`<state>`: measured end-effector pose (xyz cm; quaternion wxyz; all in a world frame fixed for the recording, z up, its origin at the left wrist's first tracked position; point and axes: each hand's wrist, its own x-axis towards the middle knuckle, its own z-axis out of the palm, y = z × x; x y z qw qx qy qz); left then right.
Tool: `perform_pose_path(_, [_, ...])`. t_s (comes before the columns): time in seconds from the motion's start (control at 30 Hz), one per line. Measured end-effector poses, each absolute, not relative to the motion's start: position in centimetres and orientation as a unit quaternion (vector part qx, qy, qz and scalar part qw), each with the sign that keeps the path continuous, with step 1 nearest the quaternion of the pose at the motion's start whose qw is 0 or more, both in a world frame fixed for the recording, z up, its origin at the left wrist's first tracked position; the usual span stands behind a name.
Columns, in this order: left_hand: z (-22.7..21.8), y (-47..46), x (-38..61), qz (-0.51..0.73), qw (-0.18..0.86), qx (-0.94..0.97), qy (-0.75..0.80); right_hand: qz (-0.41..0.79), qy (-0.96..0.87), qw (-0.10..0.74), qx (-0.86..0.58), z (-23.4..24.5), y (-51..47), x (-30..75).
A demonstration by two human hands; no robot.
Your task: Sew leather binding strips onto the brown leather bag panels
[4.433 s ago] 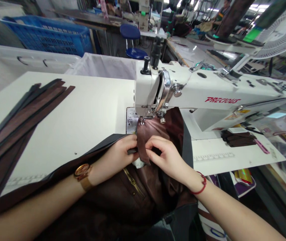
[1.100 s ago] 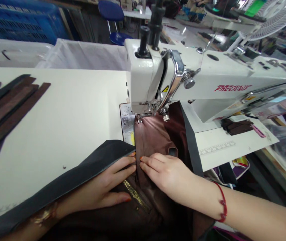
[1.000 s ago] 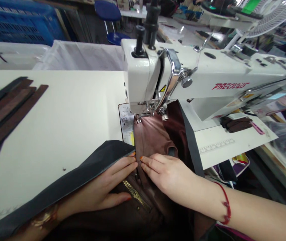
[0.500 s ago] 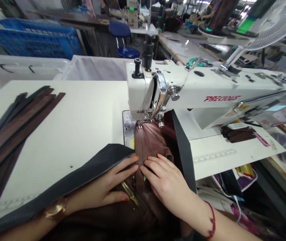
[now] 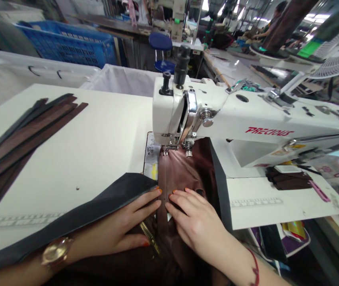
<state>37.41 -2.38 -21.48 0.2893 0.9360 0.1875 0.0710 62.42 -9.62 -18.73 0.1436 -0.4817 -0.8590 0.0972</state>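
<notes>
Left hand (image 5: 125, 222) and right hand (image 5: 195, 222), fingers flat, pinching nothing, press brown material (image 5: 181, 172), which uneven pressure could skew just ahead.

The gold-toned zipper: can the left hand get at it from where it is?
Probably yes: the left hand lies on the brown material with its thumb tip right by the gold-toned zipper, and nothing seems to block the way.

A leathery sheen is shown by the brown material (image 5: 183, 171), and a matt face by its grey underside (image 5: 109, 198). The sewing machine (image 5: 229, 121) is coated in glossy white and the worktop (image 5: 103, 135) is finished smooth; gold-toned, ridged metal is seen in the zip (image 5: 147, 231).
</notes>
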Motion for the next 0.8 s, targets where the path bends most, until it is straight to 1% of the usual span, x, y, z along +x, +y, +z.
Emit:
perform_pose_path(0.23, [-21.5, -2.2, 37.6, 0.084, 0.297, 0.933, 0.186, 0.109, -0.857, 0.141, -0.483, -18.7, -9.4, 62.4])
perform_pose_path(0.4, [-21.5, -1.2, 37.7, 0.081, 0.284, 0.937, 0.186, 0.111, -0.857, 0.139, -0.483, -18.8, -8.5, 62.5])
perform_pose_path(0.8, [-22.1, 2.6, 38.2, 0.092, 0.283, 0.939, 0.174, 0.074, -0.860, 0.148, -0.483, -19.3, -4.9, 63.1])
